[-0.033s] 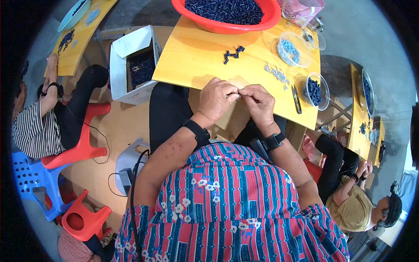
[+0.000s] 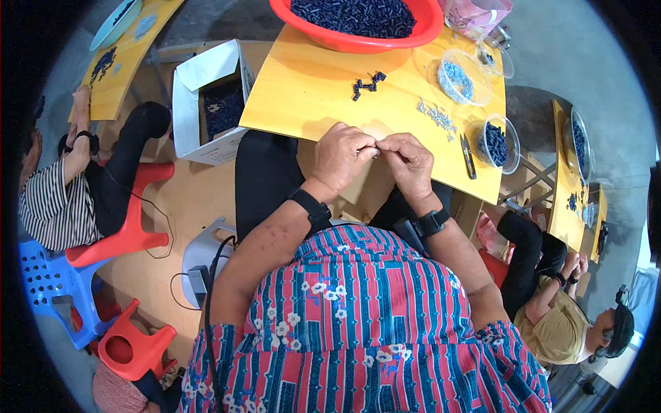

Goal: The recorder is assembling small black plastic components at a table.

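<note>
A small dark piece [image 2: 376,148] sits between both hands, just by the near edge of the yellow tabletop [image 2: 310,93]; the fingertips cover most of it, so its shape cannot be made out. The left hand [image 2: 337,158] and the right hand [image 2: 410,162] each pinch it between thumb and forefinger; the curled lower fingers are partly hidden. Beyond them lie a few loose dark pieces [image 2: 370,85], then scattered pale bits [image 2: 437,118], too small to tell. To the right are a dark-handled tool [image 2: 468,157] and a clear tub [image 2: 510,159] of dark pieces. The red basin [image 2: 344,44] is cut off above. Marks on the white box [image 2: 200,70] are too small to read.
</note>
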{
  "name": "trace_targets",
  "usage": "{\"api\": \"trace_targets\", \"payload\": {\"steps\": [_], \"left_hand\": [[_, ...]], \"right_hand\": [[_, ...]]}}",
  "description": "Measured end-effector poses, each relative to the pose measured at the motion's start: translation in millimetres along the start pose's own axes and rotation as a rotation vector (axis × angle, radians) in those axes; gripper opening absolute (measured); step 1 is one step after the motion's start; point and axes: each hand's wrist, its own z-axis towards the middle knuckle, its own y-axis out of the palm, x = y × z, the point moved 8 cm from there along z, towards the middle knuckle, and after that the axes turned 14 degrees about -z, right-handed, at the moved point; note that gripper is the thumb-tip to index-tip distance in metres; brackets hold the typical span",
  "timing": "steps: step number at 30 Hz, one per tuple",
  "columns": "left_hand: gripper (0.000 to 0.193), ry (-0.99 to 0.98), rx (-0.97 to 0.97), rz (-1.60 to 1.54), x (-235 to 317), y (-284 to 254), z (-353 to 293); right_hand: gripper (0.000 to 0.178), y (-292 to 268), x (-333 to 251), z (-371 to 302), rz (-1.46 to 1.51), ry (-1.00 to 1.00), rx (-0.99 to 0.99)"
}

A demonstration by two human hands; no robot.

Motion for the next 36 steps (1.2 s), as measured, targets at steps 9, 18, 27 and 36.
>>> {"api": "trace_targets", "payload": {"steps": [9, 18, 27, 36], "left_hand": [[0.009, 0.066, 0.000, 0.028, 1.8, -2.4, -3.5], [0.017, -0.096, 0.050, 0.012, -4.8, -4.2, -11.2], [0.028, -0.123, 0.056, -0.104, -17.0, 2.4, -20.9], [0.030, -0.033, 0.028, -0.050, -23.1, 11.3, -27.8]], "right_hand": [[0.015, -13.8, -3.8, 23.1, 0.172, 0.057, -0.067], [0.057, 40.8, -74.0, 63.3, -0.074, -0.377, -0.269], [0.075, 66.0, -73.9, 47.8, -0.167, -0.411, -0.418], [0.066, 68.0, -74.2, 46.8, -0.135, -0.441, -0.421]]}}
